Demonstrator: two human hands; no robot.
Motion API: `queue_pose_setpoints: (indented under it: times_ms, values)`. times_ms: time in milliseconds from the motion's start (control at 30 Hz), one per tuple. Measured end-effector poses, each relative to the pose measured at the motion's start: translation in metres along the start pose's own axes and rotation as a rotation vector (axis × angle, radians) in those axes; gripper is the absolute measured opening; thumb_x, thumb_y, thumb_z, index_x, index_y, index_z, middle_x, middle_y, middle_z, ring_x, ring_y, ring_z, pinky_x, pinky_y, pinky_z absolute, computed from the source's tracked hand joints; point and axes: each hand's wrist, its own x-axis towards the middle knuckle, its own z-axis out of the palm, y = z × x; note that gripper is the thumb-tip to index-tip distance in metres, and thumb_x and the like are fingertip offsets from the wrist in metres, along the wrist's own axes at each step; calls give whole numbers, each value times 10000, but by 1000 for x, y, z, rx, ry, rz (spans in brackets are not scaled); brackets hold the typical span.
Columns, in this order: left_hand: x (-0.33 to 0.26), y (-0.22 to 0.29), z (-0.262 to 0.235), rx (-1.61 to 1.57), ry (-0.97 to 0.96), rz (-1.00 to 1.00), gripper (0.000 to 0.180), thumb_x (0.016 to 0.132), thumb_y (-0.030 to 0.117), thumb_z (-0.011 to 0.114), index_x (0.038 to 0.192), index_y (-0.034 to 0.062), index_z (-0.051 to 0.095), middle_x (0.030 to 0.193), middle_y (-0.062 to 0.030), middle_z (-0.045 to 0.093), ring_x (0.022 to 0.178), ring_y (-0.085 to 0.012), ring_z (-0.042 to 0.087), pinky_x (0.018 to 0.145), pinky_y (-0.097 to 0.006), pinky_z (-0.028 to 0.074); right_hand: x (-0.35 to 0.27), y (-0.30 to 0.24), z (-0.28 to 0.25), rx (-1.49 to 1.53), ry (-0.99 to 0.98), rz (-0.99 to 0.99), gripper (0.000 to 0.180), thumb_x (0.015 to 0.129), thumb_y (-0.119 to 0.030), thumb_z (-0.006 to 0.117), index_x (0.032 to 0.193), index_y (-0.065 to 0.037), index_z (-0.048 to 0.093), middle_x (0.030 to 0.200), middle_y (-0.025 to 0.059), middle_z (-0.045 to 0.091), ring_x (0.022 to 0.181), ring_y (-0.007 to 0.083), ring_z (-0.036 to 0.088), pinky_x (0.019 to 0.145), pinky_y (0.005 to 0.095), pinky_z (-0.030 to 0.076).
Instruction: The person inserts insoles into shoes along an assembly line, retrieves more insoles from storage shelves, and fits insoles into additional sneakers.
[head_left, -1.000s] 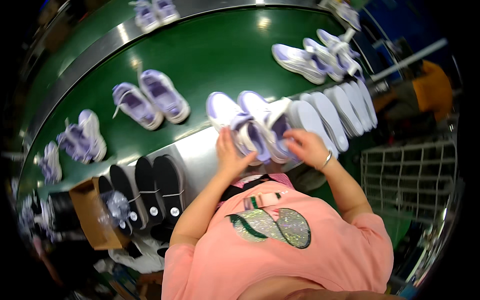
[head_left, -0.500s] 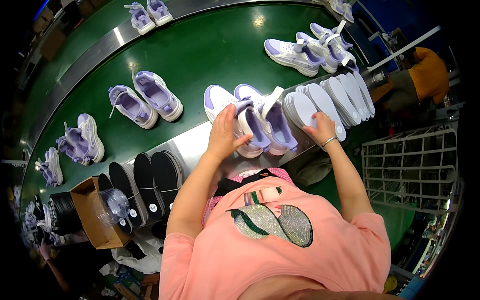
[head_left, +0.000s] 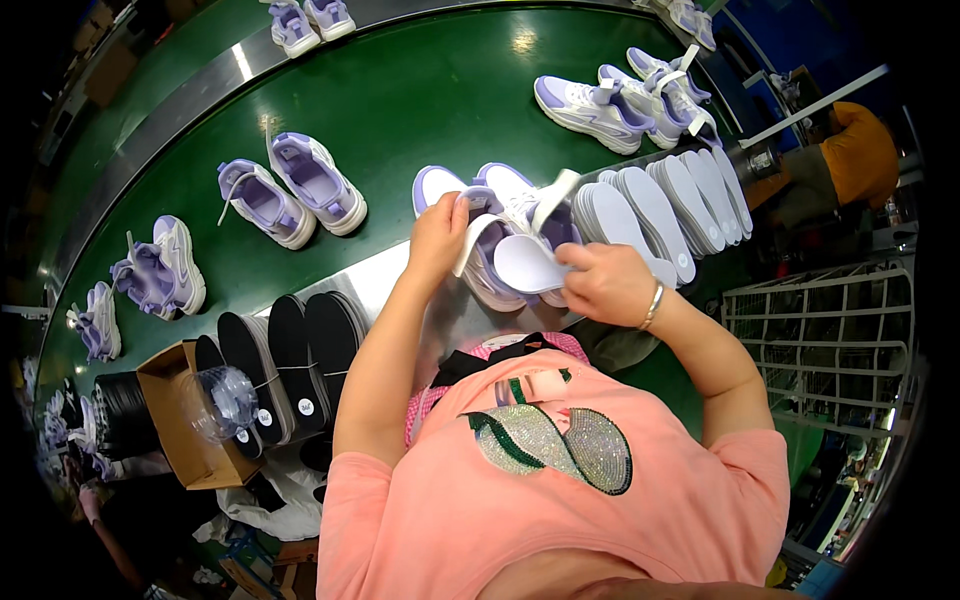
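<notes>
Insoles are what both hands deal with in the head view: the right hand (head_left: 607, 283) pinches a white insole (head_left: 527, 264) between thumb and fingers, lifted just above the pair of purple-and-white shoes (head_left: 500, 225) standing at the near edge of the green belt (head_left: 440, 90). The left hand (head_left: 437, 235) is curled over the left shoe of that pair, fingers at its opening, where a second pale insole (head_left: 470, 243) sits bent against the collar. Half a second ago the right hand lay flat on the row of white insoles (head_left: 665, 200) to the right; now it has come back toward the shoes with one insole in its grip, so the picking-up looks done and the fitting looks to be in hand. The left hand has stayed on the same shoe. Black insoles (head_left: 290, 360) stand in a row on the near left of the worktop (head_left: 380, 285), beside a cardboard box (head_left: 170, 420). Other shoe pairs (head_left: 292, 190) lie farther left on the belt.
</notes>
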Motion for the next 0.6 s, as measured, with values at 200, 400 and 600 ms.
queue_pose_setpoints:
  times_ms: [200,400,600]
  values:
    - [-2,1,11,91,93,-17,237,815,232,459,929,32,515,737,-203,575,687,-371,551,605,-423,423,31,-10,39,-170,-328,46,80,632,-101,546,675,-65,604,799,66,489,651,231,544,543,323,448]
    - [-5,-1,19,104,184,-15,222,804,223,475,903,27,506,735,-207,574,689,-370,551,602,-427,424,63,-11,92,84,-213,432,132,668,-157,554,710,-38,590,911,133,480,732,265,549,613,370,462]
    - [-6,2,25,181,210,-47,231,806,231,469,894,20,497,722,-201,575,686,-365,554,604,-430,426,15,-15,33,-137,-311,371,222,676,-237,564,801,-54,551,838,110,524,788,261,512,633,352,419]
